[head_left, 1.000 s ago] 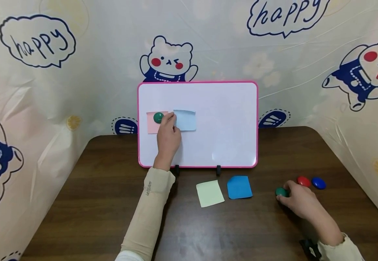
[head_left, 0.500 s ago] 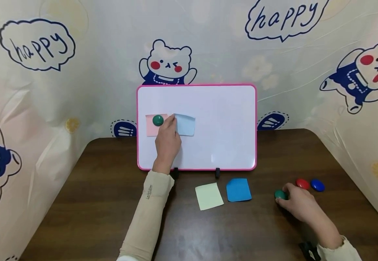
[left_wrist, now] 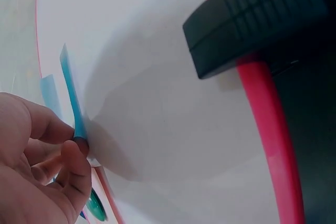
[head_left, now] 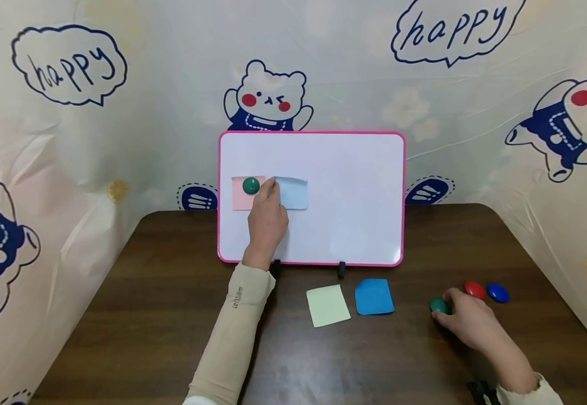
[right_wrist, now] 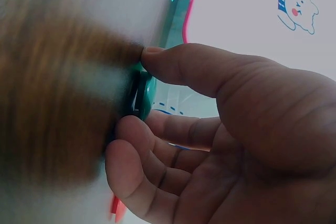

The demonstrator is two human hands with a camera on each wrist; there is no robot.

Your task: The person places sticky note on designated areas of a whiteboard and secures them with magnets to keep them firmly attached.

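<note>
My left hand point(head_left: 267, 222) pinches the left edge of a light blue sticky note point(head_left: 294, 194) against the whiteboard point(head_left: 354, 197). In the left wrist view, the note point(left_wrist: 73, 95) stands off the board at a slant between thumb and finger. Just left of the fingertips, a green round magnet point(head_left: 251, 185) sits on a pink sticky note point(head_left: 242, 201) on the board. At the table's right, my right hand point(head_left: 470, 322) grips a second green round magnet point(head_left: 439, 306) between thumb and fingers. The right wrist view has this magnet point(right_wrist: 148, 95) edge-on at the tabletop.
A red magnet point(head_left: 474, 289) and a blue magnet point(head_left: 498, 292) lie just beyond the right hand. A pale green sticky note point(head_left: 328, 305) and a bright blue one point(head_left: 374, 296) lie before the board. Black clips point(head_left: 342, 270) support the board's lower edge.
The head view shifts slightly. The light blue note tilts a little, then sits level again. Both hands keep their grip in nearly the same places.
</note>
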